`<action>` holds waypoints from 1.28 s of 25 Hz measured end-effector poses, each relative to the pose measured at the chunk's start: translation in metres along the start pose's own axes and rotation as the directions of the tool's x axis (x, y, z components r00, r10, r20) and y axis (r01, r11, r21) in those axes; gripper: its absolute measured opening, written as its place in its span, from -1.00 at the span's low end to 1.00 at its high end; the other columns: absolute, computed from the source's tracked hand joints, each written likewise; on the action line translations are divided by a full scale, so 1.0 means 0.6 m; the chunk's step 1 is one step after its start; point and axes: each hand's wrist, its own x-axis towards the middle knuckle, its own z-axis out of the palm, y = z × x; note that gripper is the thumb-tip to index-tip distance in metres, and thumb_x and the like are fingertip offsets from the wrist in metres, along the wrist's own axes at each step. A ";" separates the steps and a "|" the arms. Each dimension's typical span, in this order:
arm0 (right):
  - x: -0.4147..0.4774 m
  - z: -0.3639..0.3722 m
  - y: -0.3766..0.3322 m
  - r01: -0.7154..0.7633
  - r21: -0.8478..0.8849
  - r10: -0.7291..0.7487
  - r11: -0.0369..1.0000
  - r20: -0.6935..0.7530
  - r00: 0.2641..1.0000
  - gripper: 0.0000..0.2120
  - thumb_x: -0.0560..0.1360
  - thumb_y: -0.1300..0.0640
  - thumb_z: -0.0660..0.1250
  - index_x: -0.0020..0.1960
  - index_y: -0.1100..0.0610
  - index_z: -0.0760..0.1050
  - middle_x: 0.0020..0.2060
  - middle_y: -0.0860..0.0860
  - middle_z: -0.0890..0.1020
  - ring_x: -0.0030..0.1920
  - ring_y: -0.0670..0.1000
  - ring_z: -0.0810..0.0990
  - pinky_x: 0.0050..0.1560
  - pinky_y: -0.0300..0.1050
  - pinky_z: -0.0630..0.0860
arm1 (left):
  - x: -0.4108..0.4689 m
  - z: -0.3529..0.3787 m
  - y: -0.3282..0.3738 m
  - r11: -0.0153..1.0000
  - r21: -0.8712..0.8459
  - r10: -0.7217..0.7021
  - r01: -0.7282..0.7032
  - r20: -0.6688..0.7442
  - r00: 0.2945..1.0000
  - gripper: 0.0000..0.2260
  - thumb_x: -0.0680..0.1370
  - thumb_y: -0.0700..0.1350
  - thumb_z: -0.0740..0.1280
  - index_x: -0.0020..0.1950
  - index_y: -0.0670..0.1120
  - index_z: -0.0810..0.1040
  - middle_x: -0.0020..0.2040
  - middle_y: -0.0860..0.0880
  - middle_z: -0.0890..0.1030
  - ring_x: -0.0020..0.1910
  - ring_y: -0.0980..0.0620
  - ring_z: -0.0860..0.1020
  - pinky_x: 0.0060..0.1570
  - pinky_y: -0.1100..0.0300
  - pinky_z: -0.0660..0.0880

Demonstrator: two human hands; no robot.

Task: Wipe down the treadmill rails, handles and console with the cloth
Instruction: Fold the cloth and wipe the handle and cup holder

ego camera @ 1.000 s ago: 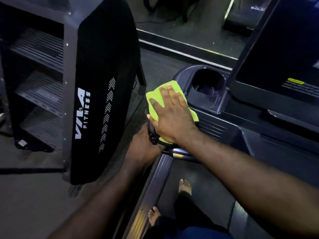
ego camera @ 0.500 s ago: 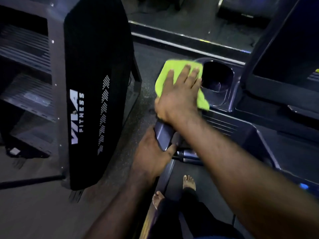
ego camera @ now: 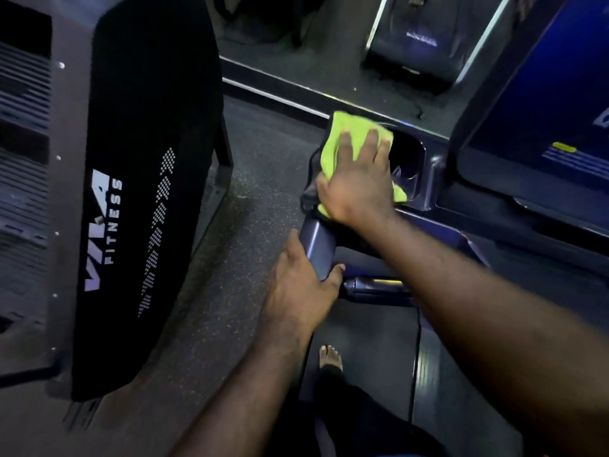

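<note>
The right hand [ego camera: 357,184] is lying flat, fingers spread wide, pressing a bright green cloth [ego camera: 354,140] onto the upper left corner of the treadmill console [ego camera: 425,179], right at the rim of the cup holder [ego camera: 407,159]. The cloth is bunching under the palm, with one corner poking out past the fingertips on the far side of the cup holder's rim and another edge showing on the near side, below the heel of the hand. A darker fold is hanging off the console's left edge beside the cloth; whether it is part of the cloth cannot be told. Just below the cup holder, on the near side, the left hand [ego camera: 301,286] is wrapping around the dark blue handle [ego camera: 318,245], thumb on the right face and fingers around the left, gripping it closed. A short horizontal grip bar [ego camera: 375,286] is sticking out rightward from beneath that hand, passing under the right forearm. To the right of the cup holder, the screen [ego camera: 540,103] is glowing blue, blurred. Well to the left of the cup holder, across a strip of speckled floor [ego camera: 244,225], a tall black machine housing [ego camera: 145,179] is standing with "VIVA FITNESS" printed in white. Below the cup holder, far down, a bare foot [ego camera: 330,357] is resting on the treadmill deck [ego camera: 369,341].
</note>
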 end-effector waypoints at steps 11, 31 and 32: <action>0.107 0.004 -0.001 -0.188 0.091 0.190 0.978 -0.005 0.982 -0.14 0.60 -0.25 0.20 0.71 0.14 -0.02 0.62 0.46 -0.05 0.60 0.52 0.05 0.64 0.38 -0.02 | -0.002 0.003 0.006 0.969 0.185 0.167 -0.164 -0.002 0.986 -0.40 0.66 0.32 -0.05 0.66 0.31 -0.19 0.59 -0.04 0.25 0.44 -0.19 0.41 0.35 -0.17 0.44; 0.032 -0.071 0.080 0.094 0.012 -0.093 0.995 -0.084 0.992 -0.61 0.55 -0.06 0.30 0.26 0.15 0.42 0.04 0.22 0.68 0.05 0.35 0.66 -0.07 0.12 0.49 | 0.152 0.022 0.124 0.963 0.268 0.054 -0.039 -0.049 0.997 -0.35 0.72 0.27 -0.05 0.69 -0.11 0.03 0.54 -0.24 0.37 0.38 -0.34 0.47 0.29 -0.20 0.41; 0.043 -0.056 0.076 0.042 0.080 -0.029 0.996 -0.156 0.987 -0.62 0.55 -0.06 0.30 0.26 0.13 0.42 0.03 0.20 0.69 0.05 0.34 0.67 -0.06 0.12 0.49 | 0.154 0.023 0.121 0.960 0.276 0.059 -0.041 -0.057 0.997 -0.35 0.73 0.26 -0.05 0.69 -0.11 0.03 0.55 -0.24 0.37 0.38 -0.34 0.47 0.29 -0.19 0.41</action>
